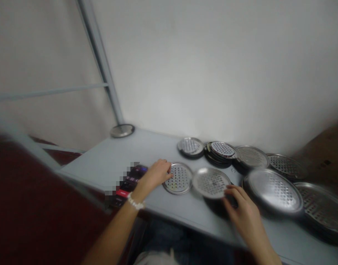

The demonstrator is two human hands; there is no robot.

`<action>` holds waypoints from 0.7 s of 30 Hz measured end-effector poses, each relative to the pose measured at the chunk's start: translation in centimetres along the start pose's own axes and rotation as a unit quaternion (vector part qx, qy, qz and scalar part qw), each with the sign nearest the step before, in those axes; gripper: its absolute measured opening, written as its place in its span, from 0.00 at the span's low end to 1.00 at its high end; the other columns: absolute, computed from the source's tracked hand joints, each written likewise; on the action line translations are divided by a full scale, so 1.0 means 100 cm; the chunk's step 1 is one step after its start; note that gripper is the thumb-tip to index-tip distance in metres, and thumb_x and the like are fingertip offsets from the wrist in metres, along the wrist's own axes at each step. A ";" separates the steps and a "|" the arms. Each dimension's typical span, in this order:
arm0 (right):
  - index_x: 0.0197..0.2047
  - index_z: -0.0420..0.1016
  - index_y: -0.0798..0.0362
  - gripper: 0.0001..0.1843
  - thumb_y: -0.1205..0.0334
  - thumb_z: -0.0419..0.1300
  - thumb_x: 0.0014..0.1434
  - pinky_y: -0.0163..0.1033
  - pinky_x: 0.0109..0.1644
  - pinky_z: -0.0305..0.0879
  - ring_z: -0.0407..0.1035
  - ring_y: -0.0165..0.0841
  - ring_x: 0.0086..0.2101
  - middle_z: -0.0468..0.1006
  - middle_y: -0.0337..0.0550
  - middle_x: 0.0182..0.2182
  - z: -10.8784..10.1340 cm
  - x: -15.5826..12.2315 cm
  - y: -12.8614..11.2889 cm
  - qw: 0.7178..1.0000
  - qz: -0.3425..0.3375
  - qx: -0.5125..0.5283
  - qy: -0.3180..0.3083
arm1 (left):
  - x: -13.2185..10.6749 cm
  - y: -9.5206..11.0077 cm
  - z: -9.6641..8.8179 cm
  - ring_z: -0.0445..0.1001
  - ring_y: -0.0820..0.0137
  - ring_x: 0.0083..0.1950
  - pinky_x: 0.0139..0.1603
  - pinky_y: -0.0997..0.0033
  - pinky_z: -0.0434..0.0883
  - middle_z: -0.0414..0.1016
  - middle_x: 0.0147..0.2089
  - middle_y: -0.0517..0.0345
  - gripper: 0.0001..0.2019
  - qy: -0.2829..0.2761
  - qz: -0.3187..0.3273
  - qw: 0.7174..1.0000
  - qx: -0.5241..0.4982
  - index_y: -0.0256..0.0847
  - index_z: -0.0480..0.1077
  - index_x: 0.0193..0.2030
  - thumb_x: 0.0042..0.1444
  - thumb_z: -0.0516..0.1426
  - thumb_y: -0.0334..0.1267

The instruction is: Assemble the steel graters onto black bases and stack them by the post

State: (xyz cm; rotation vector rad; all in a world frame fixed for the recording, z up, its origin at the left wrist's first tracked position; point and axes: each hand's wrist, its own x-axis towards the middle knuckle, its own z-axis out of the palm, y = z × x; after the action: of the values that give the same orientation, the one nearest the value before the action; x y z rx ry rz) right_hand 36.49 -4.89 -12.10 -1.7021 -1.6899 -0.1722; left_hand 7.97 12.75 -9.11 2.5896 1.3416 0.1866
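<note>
Grater (pixel 211 183) pinched by the right hand (pixel 244 208)

I see it held by the rim, near the tabletop's (pixel 146 147) front. The left hand (pixel 158 172) is at a second grater (pixel 180 179); I can't tell if that grip pinches. Sorting through graters, I guess; the next move needs a steady hold.

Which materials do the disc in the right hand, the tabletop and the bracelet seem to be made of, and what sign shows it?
Disc in the right hand: probably metal, dully shiny, going by its silvery sheen. Tabletop: painted metal or laminate, judging by its even, matt pale grey. Bracelet: whitish lumps suggest beads, perhaps plastic; blur hides the finish.
</note>
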 end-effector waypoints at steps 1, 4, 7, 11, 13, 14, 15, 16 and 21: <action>0.41 0.74 0.49 0.09 0.57 0.54 0.65 0.47 0.47 0.75 0.78 0.43 0.44 0.80 0.51 0.47 0.000 0.000 0.001 1.000 -0.002 -0.002 -0.001 | 0.001 0.000 0.002 0.74 0.57 0.49 0.49 0.62 0.68 0.77 0.42 0.48 0.03 0.001 0.007 1.000 -0.006 0.39 0.74 0.38 0.59 0.61 0.35; 0.41 0.74 0.49 0.09 0.61 0.53 0.64 0.49 0.50 0.74 0.77 0.44 0.46 0.79 0.51 0.49 0.000 -0.001 0.005 1.000 -0.004 -0.006 -0.005 | 0.004 0.002 0.005 0.73 0.60 0.48 0.51 0.64 0.68 0.76 0.42 0.51 0.03 0.011 0.022 1.000 -0.020 0.40 0.73 0.37 0.60 0.58 0.31; 0.41 0.73 0.50 0.11 0.66 0.50 0.63 0.50 0.53 0.73 0.75 0.44 0.49 0.77 0.52 0.50 0.003 -0.003 0.009 1.000 0.000 -0.012 -0.018 | 0.005 0.003 0.005 0.72 0.60 0.51 0.54 0.64 0.68 0.74 0.46 0.51 0.03 0.032 0.029 0.998 -0.036 0.41 0.73 0.40 0.62 0.57 0.33; 0.43 0.71 0.50 0.13 0.71 0.49 0.60 0.53 0.55 0.72 0.72 0.45 0.52 0.75 0.52 0.52 0.009 -0.006 0.014 0.999 -0.013 -0.019 -0.029 | 0.002 0.003 0.004 0.72 0.57 0.54 0.57 0.61 0.67 0.73 0.50 0.48 0.14 0.009 0.036 0.996 -0.076 0.39 0.72 0.50 0.61 0.61 0.44; 0.44 0.71 0.51 0.15 0.73 0.48 0.59 0.56 0.56 0.70 0.69 0.46 0.53 0.74 0.53 0.52 0.012 -0.006 0.012 0.999 -0.027 -0.026 -0.028 | 0.000 0.002 0.004 0.71 0.56 0.56 0.59 0.60 0.67 0.72 0.54 0.47 0.23 -0.014 0.045 0.995 -0.085 0.38 0.70 0.56 0.57 0.64 0.46; 0.45 0.71 0.51 0.16 0.74 0.48 0.58 0.59 0.57 0.69 0.68 0.48 0.54 0.74 0.54 0.52 0.012 -0.006 0.009 0.999 -0.032 -0.032 -0.022 | -0.001 0.002 0.004 0.71 0.55 0.58 0.60 0.60 0.66 0.71 0.56 0.47 0.26 -0.019 0.048 0.995 -0.086 0.39 0.69 0.58 0.55 0.66 0.46; 0.46 0.71 0.51 0.16 0.74 0.49 0.58 0.62 0.58 0.67 0.66 0.50 0.55 0.75 0.54 0.52 0.013 -0.006 0.005 0.999 -0.034 -0.039 -0.011 | -0.001 0.002 0.005 0.70 0.55 0.59 0.61 0.60 0.66 0.70 0.57 0.47 0.29 -0.021 0.051 0.995 -0.087 0.40 0.68 0.60 0.53 0.67 0.46; 0.47 0.71 0.52 0.16 0.73 0.49 0.59 0.65 0.59 0.65 0.64 0.52 0.57 0.75 0.55 0.52 0.014 -0.006 -0.002 0.998 -0.034 -0.044 0.003 | -0.001 0.002 0.005 0.69 0.55 0.60 0.62 0.60 0.66 0.70 0.58 0.47 0.31 -0.022 0.055 0.994 -0.087 0.41 0.68 0.61 0.52 0.68 0.46; 0.53 0.72 0.51 0.15 0.68 0.52 0.65 0.65 0.64 0.63 0.64 0.51 0.60 0.75 0.53 0.55 0.029 -0.015 -0.054 0.998 -0.068 0.004 -0.006 | 0.001 0.005 0.007 0.68 0.54 0.60 0.62 0.60 0.65 0.71 0.56 0.48 0.30 -0.015 0.071 0.994 -0.085 0.43 0.69 0.59 0.49 0.70 0.43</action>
State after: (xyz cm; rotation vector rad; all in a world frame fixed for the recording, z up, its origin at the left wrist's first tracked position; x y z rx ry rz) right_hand 30.22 -5.10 -12.96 -1.5871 -1.8134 -0.2184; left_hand 8.58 12.47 -9.70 2.5342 1.0811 0.2715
